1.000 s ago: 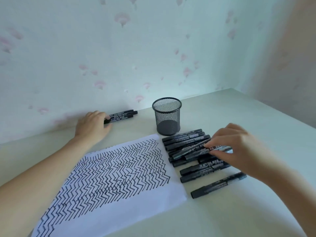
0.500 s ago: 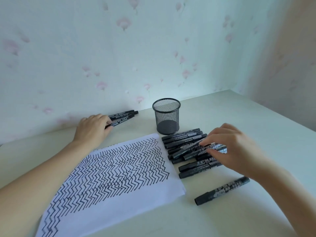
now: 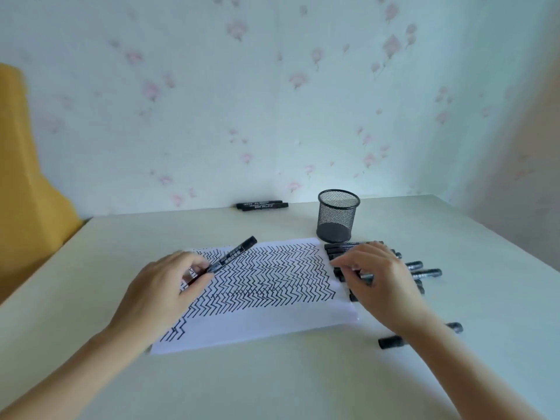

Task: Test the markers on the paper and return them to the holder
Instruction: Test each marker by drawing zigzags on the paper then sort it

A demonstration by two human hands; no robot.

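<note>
Left hand (image 3: 165, 286): over the left part of the paper; fingers curled round one black marker, gripping it near its lower end.
Held marker (image 3: 233, 256): black barrel with pale lettering; tilted, upper end pointing up and to the right above the paper's top edge; lower end hidden among the fingers, so I cannot tell if it is capped.
Right hand (image 3: 378, 277): over the marker pile just right of the paper; fingers bent down onto the pile, fingertips pinching a marker with a silvery band.
Pinched marker (image 3: 366, 276): only a short stretch shows under the palm; lying roughly level with the pile.
Paper (image 3: 272, 322): white sheet lying flat on the table, a little askew; most of its upper area filled with rows of black zigzag strokes, lower strip bare.
Marker pile (image 3: 421, 268): black markers lying side by side and overlapping, between the paper's right edge and the holder's base; partly covered by the right hand; count not readable.
Stray marker (image 3: 391, 341): on the table near the paper's lower right corner, apart from the pile; the right forearm crosses its middle.
Holder (image 3: 338, 216): black mesh cup, upright, just beyond the paper's top right corner; nothing stands above its rim.
Back pair of markers (image 3: 262, 205): two black markers lying together against the wall, well left of the holder.
Table (image 3: 272, 389): pale top.
Wall (image 3: 272, 101): pale, with pink flower print.
Yellow object (image 3: 27, 165): at the left edge, beyond the table; its nature unclear.
</note>
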